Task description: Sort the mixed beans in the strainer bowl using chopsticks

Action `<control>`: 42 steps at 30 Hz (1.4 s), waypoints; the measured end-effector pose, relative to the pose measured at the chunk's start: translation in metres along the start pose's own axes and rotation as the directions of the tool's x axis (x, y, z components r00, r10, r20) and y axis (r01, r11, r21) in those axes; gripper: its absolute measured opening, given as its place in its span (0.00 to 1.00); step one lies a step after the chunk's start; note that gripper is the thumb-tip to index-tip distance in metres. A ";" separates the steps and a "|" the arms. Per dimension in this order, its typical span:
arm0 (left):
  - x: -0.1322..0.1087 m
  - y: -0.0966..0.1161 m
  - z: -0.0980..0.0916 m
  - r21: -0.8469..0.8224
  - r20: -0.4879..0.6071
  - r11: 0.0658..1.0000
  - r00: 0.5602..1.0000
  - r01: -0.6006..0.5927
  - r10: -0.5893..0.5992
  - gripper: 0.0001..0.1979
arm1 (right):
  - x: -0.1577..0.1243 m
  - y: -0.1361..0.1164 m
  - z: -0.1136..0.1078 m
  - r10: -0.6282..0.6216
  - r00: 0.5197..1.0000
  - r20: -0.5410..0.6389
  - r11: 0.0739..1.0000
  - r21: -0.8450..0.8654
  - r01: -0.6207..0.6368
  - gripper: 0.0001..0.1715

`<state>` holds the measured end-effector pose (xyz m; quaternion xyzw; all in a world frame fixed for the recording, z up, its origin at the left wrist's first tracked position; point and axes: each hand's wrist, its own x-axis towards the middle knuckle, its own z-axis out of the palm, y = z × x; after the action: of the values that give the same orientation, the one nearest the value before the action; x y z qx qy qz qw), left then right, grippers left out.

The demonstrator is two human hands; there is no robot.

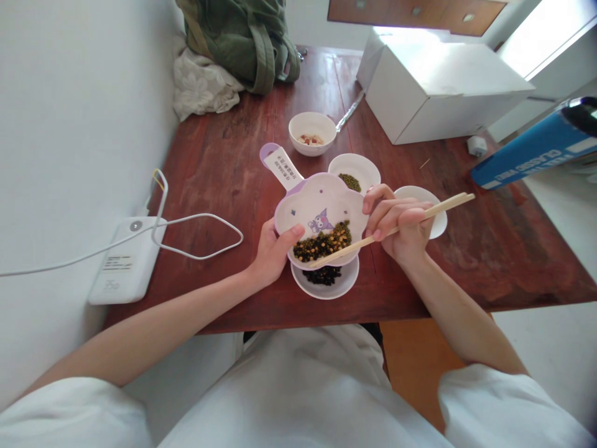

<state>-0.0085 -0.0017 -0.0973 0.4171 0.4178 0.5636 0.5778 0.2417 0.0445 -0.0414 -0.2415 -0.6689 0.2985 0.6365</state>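
Head cam, looking down: me at a red-brown wooden table [242,186] set against a white wall [79,155]. Far right, 1 white cardboard box [443,93]; far end, 1 green bag [237,37] beside 1 floral cloth [200,84]. Near the wall, 1 white charger unit [125,261] w/ a looped white cable [200,233]. At upper right, 1 blue cylinder [527,149], off the table's edge.

Centre: 1 lilac-rimmed flower-shaped plate [317,202], cartoon print on it, labelled handle [282,168] pointing away. I hold it up & tilted, prob. to keep it steady against the chopsticks, its near edge over 1 of 3 white saucers. That saucer [326,291] holds black beans [321,275]; the 2nd [357,165] holds green beans [349,182]; the 3rd [433,218] sits half hidden behind my R hand, contents not visible. Further off, 1 small white bowl [311,132] w/ a few pale bits inside.

My L hand [273,252] grips the plate's rim, thumb on top, other fingers out of sight beneath, so their exact hold can't be told. My R hand [396,221] has fingers closed around 1 pair of wooden chopsticks [373,236], tips at the plate's near edge, on a single heap of mixed green & yellow seeds [323,242] in the plate.
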 end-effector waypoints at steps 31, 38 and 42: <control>-0.001 0.003 0.001 -0.001 -0.011 1.000 1.000 0.001 -0.001 0.36 | -0.006 -0.004 -0.001 -0.106 0.994 0.022 0.987 -0.120 0.108 0.42; 0.000 0.000 -0.001 0.013 -0.008 1.000 1.000 -0.017 0.017 0.35 | -0.007 -0.007 0.001 -0.078 0.994 0.071 0.983 -0.161 0.089 0.43; 0.000 0.001 -0.001 0.002 -0.007 1.000 1.000 -0.011 0.011 0.34 | -0.009 -0.007 0.001 -0.072 0.994 0.086 0.989 -0.122 0.082 0.41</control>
<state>-0.0094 -0.0021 -0.0960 0.4178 0.4182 0.5678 0.5729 0.2418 0.0333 -0.0430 -0.2425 -0.7207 0.2406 0.6032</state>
